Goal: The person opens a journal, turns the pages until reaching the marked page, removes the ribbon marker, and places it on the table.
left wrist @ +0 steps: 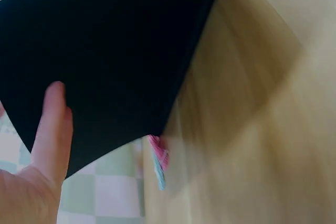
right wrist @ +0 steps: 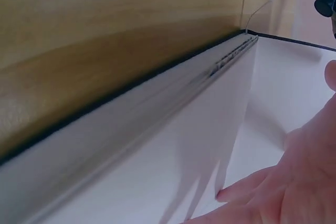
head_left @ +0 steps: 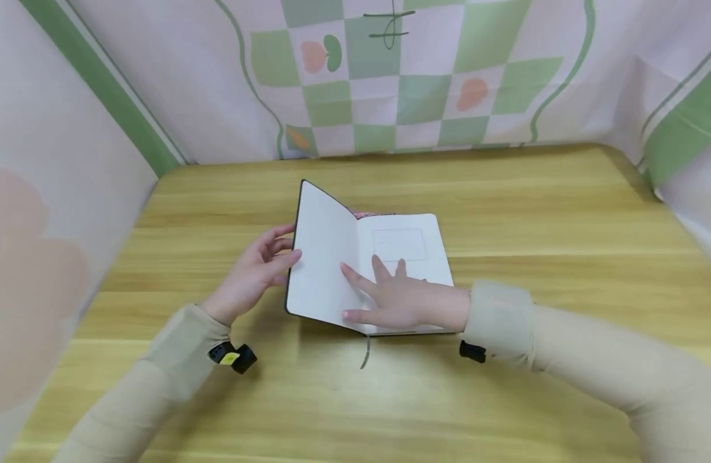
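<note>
A notebook [head_left: 439, 238] with a dark cover lies opened at its first pages on the table. Between thumb and fingers, my left hand [head_left: 245, 278] pinches the outer edge of the raised front cover [head_left: 323, 251], which stands tilted up. The cover's black outside [left wrist: 115, 51] fills much of the left wrist view, with fingers of that hand against it. My right hand [head_left: 404, 301] rests with spread fingers on the white right-hand page, near the fold. A printed rectangle shows on that page. From the bottom of the spine hangs a thin ribbon bookmark [head_left: 366, 354].
Behind the notebook, a small pink and light-blue thing [left wrist: 159, 156] pokes out, mostly hidden by the cover. The wooden table [head_left: 540, 212] ends at a checked green and white curtain [head_left: 373, 96] at the back. Small black devices sit at both sleeve cuffs.
</note>
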Demonstrator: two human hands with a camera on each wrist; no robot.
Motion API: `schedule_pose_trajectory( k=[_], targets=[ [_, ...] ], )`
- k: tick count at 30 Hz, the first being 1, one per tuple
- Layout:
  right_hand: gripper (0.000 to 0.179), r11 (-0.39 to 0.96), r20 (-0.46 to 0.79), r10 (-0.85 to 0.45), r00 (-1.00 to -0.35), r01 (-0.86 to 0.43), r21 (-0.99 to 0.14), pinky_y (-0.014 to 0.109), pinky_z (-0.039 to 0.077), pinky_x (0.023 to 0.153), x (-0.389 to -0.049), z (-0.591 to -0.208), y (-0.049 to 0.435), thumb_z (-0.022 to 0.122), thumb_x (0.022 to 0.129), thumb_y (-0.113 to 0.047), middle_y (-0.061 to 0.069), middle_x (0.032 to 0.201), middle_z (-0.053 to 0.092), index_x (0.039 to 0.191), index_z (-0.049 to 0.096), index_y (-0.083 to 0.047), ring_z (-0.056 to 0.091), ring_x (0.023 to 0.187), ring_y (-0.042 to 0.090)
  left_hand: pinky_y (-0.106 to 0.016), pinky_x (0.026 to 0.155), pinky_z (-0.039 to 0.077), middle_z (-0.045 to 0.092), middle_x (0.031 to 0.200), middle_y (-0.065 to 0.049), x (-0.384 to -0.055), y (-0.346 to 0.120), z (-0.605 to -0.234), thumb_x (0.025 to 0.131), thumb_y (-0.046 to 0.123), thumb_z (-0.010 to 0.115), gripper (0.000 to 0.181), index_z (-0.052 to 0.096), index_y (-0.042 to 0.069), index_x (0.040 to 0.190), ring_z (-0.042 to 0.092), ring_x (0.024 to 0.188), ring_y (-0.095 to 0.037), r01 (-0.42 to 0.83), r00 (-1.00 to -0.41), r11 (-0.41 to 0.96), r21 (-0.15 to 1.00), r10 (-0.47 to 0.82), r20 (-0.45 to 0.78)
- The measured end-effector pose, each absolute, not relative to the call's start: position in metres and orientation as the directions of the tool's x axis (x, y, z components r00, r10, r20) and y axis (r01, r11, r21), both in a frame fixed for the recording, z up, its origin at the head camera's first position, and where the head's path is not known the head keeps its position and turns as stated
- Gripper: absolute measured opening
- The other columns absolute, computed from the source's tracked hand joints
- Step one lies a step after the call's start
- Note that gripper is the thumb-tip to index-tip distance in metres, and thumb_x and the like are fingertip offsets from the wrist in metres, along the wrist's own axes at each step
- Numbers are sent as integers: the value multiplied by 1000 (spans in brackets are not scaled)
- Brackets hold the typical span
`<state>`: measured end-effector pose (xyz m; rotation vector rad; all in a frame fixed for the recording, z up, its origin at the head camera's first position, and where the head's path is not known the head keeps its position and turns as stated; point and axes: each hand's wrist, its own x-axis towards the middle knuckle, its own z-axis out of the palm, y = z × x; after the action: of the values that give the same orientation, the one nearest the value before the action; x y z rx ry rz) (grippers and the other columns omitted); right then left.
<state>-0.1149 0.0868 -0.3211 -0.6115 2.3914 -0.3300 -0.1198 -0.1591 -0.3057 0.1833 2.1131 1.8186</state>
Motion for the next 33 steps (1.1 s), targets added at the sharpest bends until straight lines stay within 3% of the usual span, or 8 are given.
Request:
schedule_pose_trajectory(
  k=[4, 13, 21, 27, 33],
  targets=[
    [82, 872, -527, -487, -696, -359, -332, 80, 21, 91, -114, -321, 81, 34, 83, -77, 23, 156, -6, 148, -5, -45, -3, 134, 61, -24, 71, 52, 49, 131, -20, -122, -169, -311, 96, 8, 52, 57, 27, 6, 147, 60, 90, -6, -143, -950, 227, 963, 241, -198],
    [79, 872, -518, -490, -701, -398, -285, 81, 22, 90, -111, -321, 80, 40, 85, -74, 23, 156, -4, 150, 9, -42, -1, 135, 61, -31, 75, 52, 56, 111, -14, -128, -188, -326, 91, 10, 61, 65, 28, 8, 147, 56, 85, -16, -251, -926, 479, 841, 134, -352],
    [73, 845, -501, -530, -684, -379, -376, 76, 15, 100, -111, -323, 97, 45, 88, -67, 16, 158, 1, 150, 21, -37, -2, 138, 54, -28, 78, 52, 53, 116, -13, -136, -193, -338, 93, 9, 58, 63, 27, 2, 147, 56, 90, -15, -357, -861, 463, 811, 174, -479],
    [69, 753, -360, -640, -679, -460, -470, 62, 15, 111, -126, -329, 128, 57, 92, -45, 26, 155, 12, 149, 31, -15, 7, 141, 48, -27, 80, 46, 49, 113, -7, -135, -189, -333, 95, 12, 56, 61, 26, 2, 146, 52, 93, -14, -383, -852, 373, 845, 210, -479],
    [72, 744, -311, -655, -689, -517, -423, 57, 13, 114, -155, -336, 147, 68, 87, -28, 30, 153, 13, 145, 34, -2, 11, 141, 45, -27, 82, 47, 50, 115, -6, -133, -187, -328, 95, 10, 54, 54, 30, -2, 142, 52, 96, -12, -372, -864, 312, 874, 228, -449]
  ],
)
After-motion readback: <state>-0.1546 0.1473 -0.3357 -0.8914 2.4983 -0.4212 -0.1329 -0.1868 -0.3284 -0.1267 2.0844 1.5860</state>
